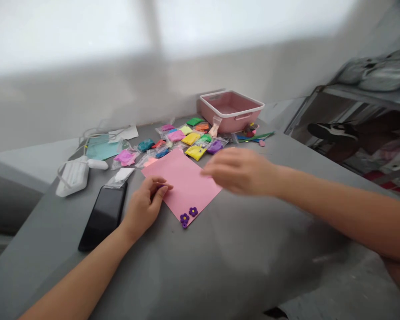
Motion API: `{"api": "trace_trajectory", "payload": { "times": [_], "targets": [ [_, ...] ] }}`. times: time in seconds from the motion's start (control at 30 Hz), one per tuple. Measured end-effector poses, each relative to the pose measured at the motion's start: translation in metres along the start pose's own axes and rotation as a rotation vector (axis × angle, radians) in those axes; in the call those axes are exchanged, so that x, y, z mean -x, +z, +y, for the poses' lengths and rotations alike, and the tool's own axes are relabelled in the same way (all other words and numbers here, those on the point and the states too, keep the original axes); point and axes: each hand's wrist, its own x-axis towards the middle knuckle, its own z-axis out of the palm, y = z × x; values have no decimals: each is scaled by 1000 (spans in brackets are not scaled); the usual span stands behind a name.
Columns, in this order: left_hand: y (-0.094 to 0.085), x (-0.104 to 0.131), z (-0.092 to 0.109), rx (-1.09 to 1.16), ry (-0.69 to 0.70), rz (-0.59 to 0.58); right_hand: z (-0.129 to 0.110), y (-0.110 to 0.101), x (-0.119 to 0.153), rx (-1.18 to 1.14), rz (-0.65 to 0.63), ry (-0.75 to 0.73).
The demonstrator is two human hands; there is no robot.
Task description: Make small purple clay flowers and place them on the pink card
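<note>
A sheet of pink paper (186,180) lies on the grey table, and two purple flowers with yellow centres (193,211) rest near its front corner. A small purple piece (184,226) sits right at that corner. At the paper's left edge, my left hand (150,195) has its fingers closed around a bit of purple clay (160,187), mostly hidden by the fingers. My right hand (242,172) hovers over the right side of the paper, blurred by motion. Its fingers are bent together, and whether they hold anything is hidden.
Behind the paper lie several small bags of coloured clay (196,152). A pink basket (231,109) with a white rim stands at the back. To the left are a black phone (104,213) and a white power strip (74,175) with its cable. Blue and green tools (256,137) lie right.
</note>
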Motion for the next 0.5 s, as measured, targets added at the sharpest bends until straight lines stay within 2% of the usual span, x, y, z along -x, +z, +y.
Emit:
{"api": "trace_trajectory", "payload": {
  "times": [0.1,0.17,0.27,0.33,0.43,0.5],
  "targets": [
    [-4,1,5,76,-47,46,53,21,12,-80,-90,252],
    [-10,4,18,60,-39,52,72,32,22,-137,-164,340],
    [-23,7,41,-22,-6,7,79,40,32,-180,-218,375],
    [-33,4,49,-147,-36,-30,76,42,32,-189,-236,402],
    [-48,-9,43,-356,-141,-47,75,44,25,-185,-266,433],
    [-54,-20,30,-578,-297,-17,75,46,19,-174,-297,439]
  ]
}}
